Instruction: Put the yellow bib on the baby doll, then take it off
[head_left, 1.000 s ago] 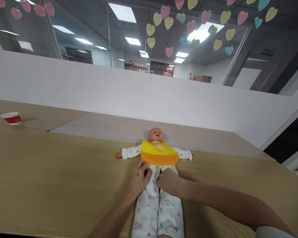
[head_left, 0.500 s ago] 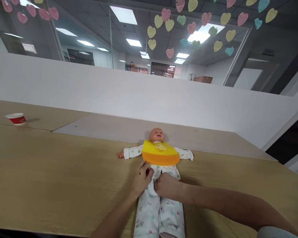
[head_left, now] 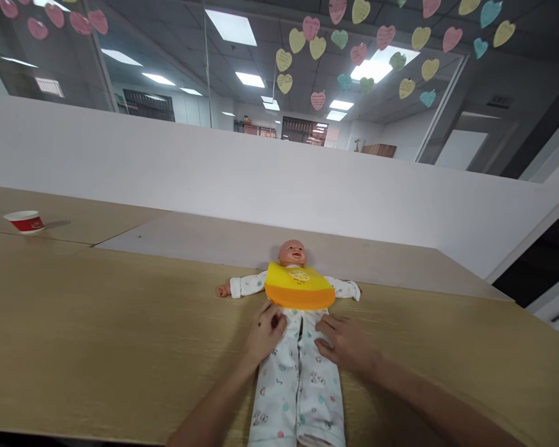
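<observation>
Doll's onesie point(head_left: 282, 391) under both hands; left hand point(head_left: 264, 333) curled against waist; right hand point(head_left: 345, 343) open, flat on hip.

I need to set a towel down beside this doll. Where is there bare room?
The widest patch is the wooden tabletop left of the sleepsuit, reaching back to the red-and-white paper cup. A smaller patch lies right of the legs, past the right hand. It's crowded around the yellow-and-orange bib, beside the left hand.

"What lies beyond the wooden table point(head_left: 97, 298)?"

"A white partition wall point(head_left: 214, 167), with glass panels point(head_left: 158, 62) above it."

"And higher up?"

"Pastel paper hearts point(head_left: 340, 38) and bright ceiling lights point(head_left: 233, 32). A low wooden cabinet point(head_left: 378, 150) stands far off."
</observation>
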### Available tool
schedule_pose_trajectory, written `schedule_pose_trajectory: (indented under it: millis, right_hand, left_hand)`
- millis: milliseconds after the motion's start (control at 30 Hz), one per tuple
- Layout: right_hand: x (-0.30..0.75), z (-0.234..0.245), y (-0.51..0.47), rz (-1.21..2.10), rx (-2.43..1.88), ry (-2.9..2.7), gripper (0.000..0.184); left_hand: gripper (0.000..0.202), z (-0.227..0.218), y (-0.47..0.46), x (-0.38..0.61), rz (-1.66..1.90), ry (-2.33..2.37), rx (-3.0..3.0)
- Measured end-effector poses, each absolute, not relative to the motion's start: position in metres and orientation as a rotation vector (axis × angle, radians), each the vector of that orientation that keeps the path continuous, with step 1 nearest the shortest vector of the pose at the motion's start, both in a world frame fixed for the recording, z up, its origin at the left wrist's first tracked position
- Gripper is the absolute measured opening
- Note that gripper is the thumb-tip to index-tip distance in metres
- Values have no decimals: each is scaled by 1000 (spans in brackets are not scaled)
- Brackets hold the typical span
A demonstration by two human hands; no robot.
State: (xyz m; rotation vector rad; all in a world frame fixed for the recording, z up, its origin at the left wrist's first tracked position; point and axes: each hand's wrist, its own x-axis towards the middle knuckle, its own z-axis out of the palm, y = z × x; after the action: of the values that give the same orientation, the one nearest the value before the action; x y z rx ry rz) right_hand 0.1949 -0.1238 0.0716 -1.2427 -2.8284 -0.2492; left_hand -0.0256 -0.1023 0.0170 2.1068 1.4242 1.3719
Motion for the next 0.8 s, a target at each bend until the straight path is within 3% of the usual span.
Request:
schedule_pose_trajectory:
  millis: [100, 200, 300, 467, 800]
  right_hand:
    - [202, 64, -127, -256, -1432, -2688, 29]
    - [198, 57, -124, -312, -1448, -2677, 24]
    - [192, 49, -120, -439, -1359, -2672, 13]
    - [196, 34, -116, -601, -1174, -2557, 13]
    - [191, 48, -113, -534, -950, -2629, 14]
  left_hand:
    - [10, 18, -106, -27, 1331, 1344, 2256]
    - [10, 18, -110, -31, 1213, 1227, 2511]
    - [19, 18, -111, -33, 1119, 1183, 2649]
    - [15, 20, -110, -31, 1145, 1164, 2675]
    - [16, 25, -113, -33, 1216, 1035, 2775]
